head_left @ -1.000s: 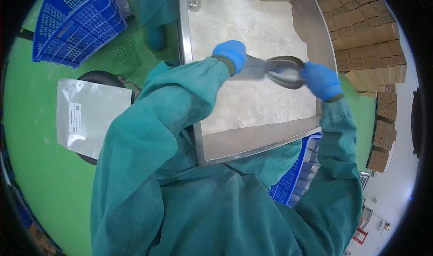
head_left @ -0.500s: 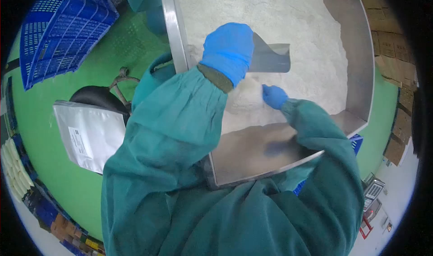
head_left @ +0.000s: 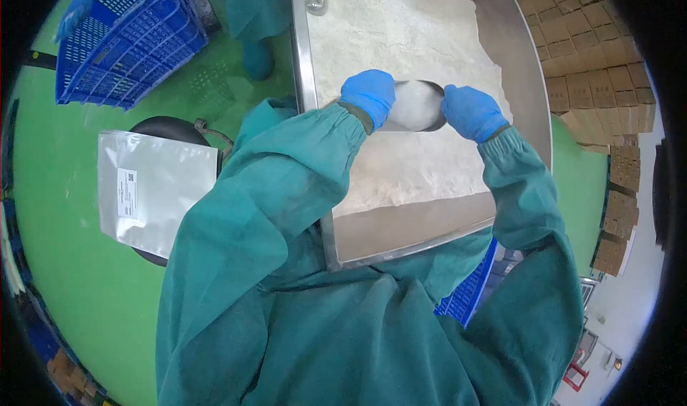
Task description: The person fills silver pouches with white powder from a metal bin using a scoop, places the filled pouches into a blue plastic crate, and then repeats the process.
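A steel tray (head_left: 408,228) stood before me, white powder (head_left: 424,164) covering most of its floor. Over it, midway between the tray's left and right edges, a grey pouch (head_left: 434,125) gaped where I gripped it: my left hand (head_left: 368,98) curled round one side, my right hand (head_left: 472,112) pinched the opposite rim.

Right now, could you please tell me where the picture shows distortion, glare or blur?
In the head view, fisheye distortion bows the right rim of the metal trough; in the head view, glare streaks the labelled silvery pouch; in the head view, left hand and right hand look fairly sharp.
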A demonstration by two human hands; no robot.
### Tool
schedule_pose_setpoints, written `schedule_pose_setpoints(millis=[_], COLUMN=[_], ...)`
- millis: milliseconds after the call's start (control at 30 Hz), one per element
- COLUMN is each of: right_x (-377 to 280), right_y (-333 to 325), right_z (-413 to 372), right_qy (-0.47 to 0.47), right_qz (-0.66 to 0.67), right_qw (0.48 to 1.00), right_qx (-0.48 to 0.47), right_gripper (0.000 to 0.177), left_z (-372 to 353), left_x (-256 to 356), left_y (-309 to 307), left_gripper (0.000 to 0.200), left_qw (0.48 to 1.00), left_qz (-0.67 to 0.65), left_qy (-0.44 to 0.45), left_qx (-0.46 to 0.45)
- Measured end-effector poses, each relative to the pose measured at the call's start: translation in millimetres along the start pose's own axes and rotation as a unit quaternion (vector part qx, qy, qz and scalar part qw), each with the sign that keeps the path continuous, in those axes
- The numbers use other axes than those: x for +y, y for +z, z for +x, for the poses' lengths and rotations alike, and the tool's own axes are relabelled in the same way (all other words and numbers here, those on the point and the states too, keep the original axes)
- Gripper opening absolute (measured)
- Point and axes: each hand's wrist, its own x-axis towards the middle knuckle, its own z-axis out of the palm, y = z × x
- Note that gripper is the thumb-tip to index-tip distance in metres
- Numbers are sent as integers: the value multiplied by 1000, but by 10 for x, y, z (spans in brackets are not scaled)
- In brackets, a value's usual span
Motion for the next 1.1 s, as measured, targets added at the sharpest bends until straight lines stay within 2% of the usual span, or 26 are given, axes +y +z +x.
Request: schedule_pose_setpoints(millis=[100,167,200,267,333,367,400,500,533,567,633,700,767,833,933,1033,1100], right_x=[349,674,803,1052,1190,937,547,-715,-971,-961,-734,-351,10,289,538,541,397], right_y=[-282,-440,-276,416,1857,2299,2645,3842,3262,3121,2909,2522,1636,924,122,-199,-126], right_z=[-383,-556,-481,-129,383,588,746,1006,829,713,484,164,-218,-526,-734,-519,-211], right_qy=[-4,113,116,161,87,78,15,-102,-80,-84,-65,-57,-34,13,36,48,15], right_qz=[-5,-50,-45,4,30,64,101,217,225,232,293,270,266,202,244,257,91], right_qw=[998,992,991,985,996,992,989,970,952,949,942,951,954,975,969,965,995], right_qx=[63,-30,-41,-65,-22,-78,-103,45,-191,-198,-151,-140,-132,-94,-19,19,44], right_gripper=[16,17,17,19,22,24,25,38,40,40,41,41,40,38,31,24,22], left_z=[88,141,159,133,107,92,91,95,96,100,121,154,180,181,147,93,69], left_x=[-104,-198,-224,-173,-117,-116,-142,-137,-157,-156,-143,-161,-192,-210,-194,-151,-139], left_y=[-66,0,37,-61,-107,-86,-77,-94,-84,-90,-87,-89,-51,-32,-55,-60,-79], left_gripper=[22,21,19,18,16,15,15,14,14,14,14,14,15,16,19,21,21], left_qw=[1000,1000,998,999,999,1000,999,999,999,999,999,999,999,999,999,1000,1000], left_qz=[20,11,5,-9,-15,3,22,5,9,20,23,39,27,21,10,7,1], left_qy=[16,28,46,27,0,11,20,-1,-10,0,17,14,8,2,16,16,21], left_qx=[-13,8,33,-15,-53,-16,22,43,32,31,35,21,24,30,33,19,11])
